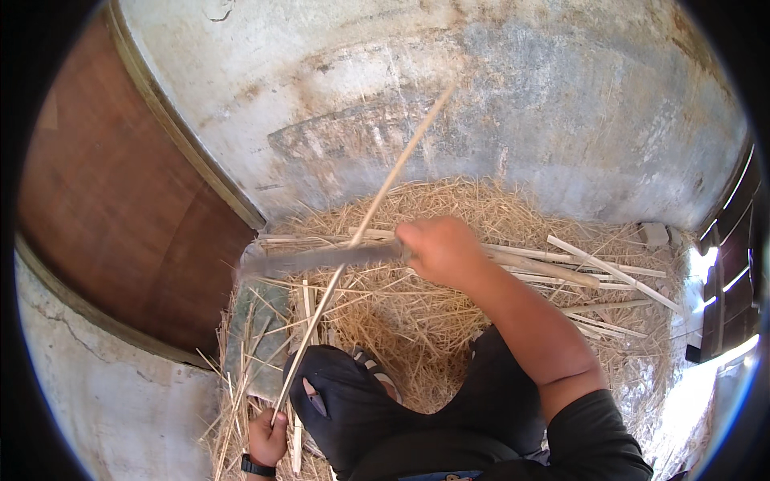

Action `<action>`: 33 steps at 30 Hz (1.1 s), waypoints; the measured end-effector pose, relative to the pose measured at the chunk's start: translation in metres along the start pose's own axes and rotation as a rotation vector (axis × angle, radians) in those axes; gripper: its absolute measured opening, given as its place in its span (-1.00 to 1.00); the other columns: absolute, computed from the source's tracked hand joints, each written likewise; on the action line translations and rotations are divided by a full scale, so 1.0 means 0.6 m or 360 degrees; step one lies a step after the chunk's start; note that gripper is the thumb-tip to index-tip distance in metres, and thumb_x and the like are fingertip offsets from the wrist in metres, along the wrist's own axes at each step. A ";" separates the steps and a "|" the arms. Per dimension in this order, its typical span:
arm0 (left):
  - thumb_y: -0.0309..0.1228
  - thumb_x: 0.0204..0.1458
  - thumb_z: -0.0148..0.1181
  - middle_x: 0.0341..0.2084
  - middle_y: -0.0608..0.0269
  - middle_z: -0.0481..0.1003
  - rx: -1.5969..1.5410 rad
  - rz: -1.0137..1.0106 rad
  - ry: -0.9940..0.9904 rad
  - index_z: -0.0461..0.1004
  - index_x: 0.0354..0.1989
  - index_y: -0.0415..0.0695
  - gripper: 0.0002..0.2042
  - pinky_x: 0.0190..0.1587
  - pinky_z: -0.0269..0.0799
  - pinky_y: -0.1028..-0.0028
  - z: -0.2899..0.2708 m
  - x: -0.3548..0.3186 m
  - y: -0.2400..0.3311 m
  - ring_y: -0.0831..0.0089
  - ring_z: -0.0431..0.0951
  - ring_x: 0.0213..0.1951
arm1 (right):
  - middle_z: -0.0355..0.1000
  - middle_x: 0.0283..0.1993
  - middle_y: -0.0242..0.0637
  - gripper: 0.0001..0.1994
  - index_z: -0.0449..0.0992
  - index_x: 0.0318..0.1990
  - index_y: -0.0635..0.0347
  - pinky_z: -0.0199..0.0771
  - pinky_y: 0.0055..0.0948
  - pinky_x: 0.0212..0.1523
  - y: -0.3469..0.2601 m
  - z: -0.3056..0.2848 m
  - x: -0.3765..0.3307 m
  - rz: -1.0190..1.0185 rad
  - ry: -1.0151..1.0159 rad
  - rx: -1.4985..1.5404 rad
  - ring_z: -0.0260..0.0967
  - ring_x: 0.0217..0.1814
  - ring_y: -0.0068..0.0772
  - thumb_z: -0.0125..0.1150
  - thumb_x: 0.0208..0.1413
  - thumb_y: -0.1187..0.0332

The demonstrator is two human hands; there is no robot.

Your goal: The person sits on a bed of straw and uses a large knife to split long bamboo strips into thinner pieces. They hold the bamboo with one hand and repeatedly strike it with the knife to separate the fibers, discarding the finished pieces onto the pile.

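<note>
Bright daylight, blown-out glare at right edge, motion-blurred blade, fisheye bending, dark corners

Split sticks (585, 268) lie on straw (417, 313) before the wall (449, 96).

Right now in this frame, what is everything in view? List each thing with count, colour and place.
long thin stick: one, pale tan, slanting from lower left up toward the wall, its lower end in the left hand
blade: one, grey and blurred, lying across the stick, held out to the left by the right hand
shavings pile: one heap, straw yellow, on the floor against the wall
split strips: several, pale tan, lying on the pile at right
flat slab: one, grey-green, under loose straw at lower left
wall: grey, stained, across the top
wooden panel: reddish brown, at left
wristwatch: one, black, on the left wrist
left hand: bottom left
right hand: centre
</note>
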State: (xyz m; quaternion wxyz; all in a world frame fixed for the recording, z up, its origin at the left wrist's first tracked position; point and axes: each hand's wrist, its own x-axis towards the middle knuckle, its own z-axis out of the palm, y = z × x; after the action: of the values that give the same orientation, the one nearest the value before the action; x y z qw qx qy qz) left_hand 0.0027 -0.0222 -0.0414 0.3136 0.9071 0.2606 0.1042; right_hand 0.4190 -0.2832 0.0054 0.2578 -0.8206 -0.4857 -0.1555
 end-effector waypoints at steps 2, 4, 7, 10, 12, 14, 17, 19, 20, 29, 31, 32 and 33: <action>-0.09 0.34 0.04 -0.71 0.31 0.33 -0.0101 -0.0098 -0.0025 0.40 -0.51 -0.20 -0.55 -0.50 0.20 0.37 0.005 -0.026 -0.013 0.52 0.29 -0.58 | 0.49 -0.44 -0.30 -0.83 0.49 -0.27 0.03 0.50 -0.20 -0.37 0.027 0.028 -0.013 -0.0354 0.0200 -0.0291 0.52 -0.38 -0.24 0.37 0.01 0.39; -0.04 0.35 0.00 -0.73 0.33 0.32 0.0185 -0.0022 0.0016 0.40 -0.52 -0.21 -0.50 -0.52 0.20 0.35 -0.009 -0.057 -0.056 0.54 0.30 -0.60 | 0.51 -0.39 -0.27 -0.85 0.50 -0.20 0.03 0.53 -0.17 -0.28 0.063 0.039 -0.013 0.0088 -0.0074 -0.0161 0.54 -0.30 -0.18 0.30 0.08 0.37; -0.02 0.09 0.38 -0.28 -0.04 0.66 0.0201 -0.0322 -0.0354 0.47 0.21 -0.18 -0.39 -0.21 0.57 0.20 -0.027 -0.086 -0.167 0.08 0.69 -0.24 | 0.52 -0.35 -0.24 -0.85 0.50 -0.15 0.03 0.54 -0.15 -0.20 0.095 0.013 -0.019 0.0620 -0.0102 -0.0048 0.55 -0.24 -0.13 0.24 0.12 0.38; 0.01 0.18 0.24 -0.41 0.11 0.56 0.0111 -0.0217 -0.0306 0.46 -0.04 -0.14 -0.55 -0.33 0.46 0.25 -0.020 -0.098 -0.183 0.22 0.57 -0.38 | 0.53 -0.34 -0.23 -0.85 0.49 -0.15 0.05 0.54 -0.14 -0.20 0.108 0.025 -0.027 0.0582 0.0004 -0.0037 0.54 -0.24 -0.09 0.23 0.12 0.40; -0.03 0.35 -0.01 -0.72 0.35 0.34 -0.0027 -0.0192 -0.0142 0.41 -0.52 -0.21 -0.49 -0.53 0.21 0.36 -0.008 -0.079 -0.068 0.55 0.32 -0.60 | 0.53 -0.34 -0.22 -0.85 0.49 -0.15 0.06 0.55 -0.15 -0.21 0.100 0.039 -0.041 0.0386 -0.0066 -0.0098 0.55 -0.26 -0.10 0.23 0.13 0.39; -0.03 0.34 0.03 -0.73 0.30 0.32 -0.0008 -0.0207 -0.0096 0.40 -0.55 -0.25 -0.47 -0.52 0.21 0.36 -0.013 -0.070 -0.056 0.56 0.29 -0.59 | 0.54 -0.33 -0.23 -0.86 0.50 -0.16 0.05 0.56 -0.18 -0.23 0.067 0.043 -0.035 0.0153 -0.0218 -0.0146 0.55 -0.27 -0.15 0.24 0.13 0.37; 0.04 0.33 0.02 -0.73 0.32 0.29 -0.0119 -0.0215 -0.0135 0.37 -0.57 -0.25 -0.42 -0.53 0.18 0.37 -0.019 -0.049 -0.063 0.56 0.25 -0.58 | 0.53 -0.36 -0.26 -0.87 0.49 -0.19 0.05 0.58 -0.21 -0.25 0.110 0.056 -0.037 0.0318 -0.0203 -0.0096 0.54 -0.31 -0.22 0.24 0.15 0.31; 0.06 0.33 0.02 -0.74 0.32 0.29 -0.0071 -0.0213 -0.0132 0.36 -0.59 -0.24 -0.41 -0.54 0.18 0.38 -0.025 -0.047 -0.058 0.56 0.24 -0.58 | 0.51 -0.40 -0.29 -0.90 0.48 -0.21 0.03 0.58 -0.24 -0.28 0.119 0.024 -0.027 0.0746 -0.0181 0.0041 0.52 -0.34 -0.27 0.24 0.16 0.31; 0.06 0.33 0.02 -0.74 0.32 0.29 -0.0058 -0.0190 -0.0106 0.36 -0.59 -0.23 -0.40 -0.54 0.18 0.38 -0.026 -0.040 -0.060 0.55 0.25 -0.59 | 0.49 -0.43 -0.31 -0.91 0.48 -0.23 0.01 0.58 -0.26 -0.30 0.117 0.008 -0.024 0.0960 -0.0152 0.0102 0.51 -0.36 -0.30 0.24 0.16 0.30; 0.05 0.34 0.01 -0.77 0.32 0.26 -0.0019 -0.0067 -0.0130 0.34 -0.58 -0.22 -0.42 -0.57 0.15 0.40 -0.030 -0.013 -0.054 0.56 0.24 -0.64 | 0.48 -0.46 -0.28 -0.92 0.48 -0.23 0.05 0.52 -0.22 -0.41 0.122 0.043 -0.023 0.0425 -0.0134 -0.0175 0.49 -0.42 -0.27 0.25 0.19 0.34; 0.06 0.34 0.01 -0.77 0.33 0.26 0.0016 -0.0096 -0.0130 0.33 -0.58 -0.22 -0.42 -0.57 0.15 0.39 -0.030 -0.009 -0.041 0.57 0.23 -0.64 | 0.47 -0.46 -0.27 -0.91 0.47 -0.21 0.05 0.52 -0.21 -0.40 0.140 0.041 -0.029 0.0656 -0.0106 -0.0095 0.49 -0.42 -0.25 0.25 0.18 0.34; 0.06 0.34 0.01 -0.77 0.33 0.25 0.0035 -0.0113 -0.0127 0.33 -0.58 -0.22 -0.42 -0.57 0.14 0.39 -0.031 -0.005 -0.032 0.57 0.22 -0.63 | 0.47 -0.46 -0.27 -0.90 0.47 -0.20 0.05 0.52 -0.20 -0.40 0.141 0.034 -0.030 0.0711 -0.0075 -0.0087 0.49 -0.42 -0.24 0.24 0.18 0.34; 0.06 0.36 -0.03 -0.69 0.39 0.27 0.0115 -0.0194 -0.0191 0.33 -0.57 -0.21 -0.41 -0.49 0.14 0.44 -0.035 -0.006 -0.024 0.60 0.22 -0.55 | 0.47 -0.46 -0.26 -0.89 0.47 -0.19 0.05 0.52 -0.19 -0.41 0.139 0.032 -0.030 0.0767 -0.0044 -0.0082 0.49 -0.42 -0.23 0.24 0.18 0.34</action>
State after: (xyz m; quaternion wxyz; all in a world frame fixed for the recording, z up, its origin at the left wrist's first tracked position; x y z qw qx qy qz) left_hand -0.0135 -0.0033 -0.0341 0.3015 0.9049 0.2996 0.0209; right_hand 0.4840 -0.3180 -0.0421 0.2598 -0.9212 -0.2752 -0.0906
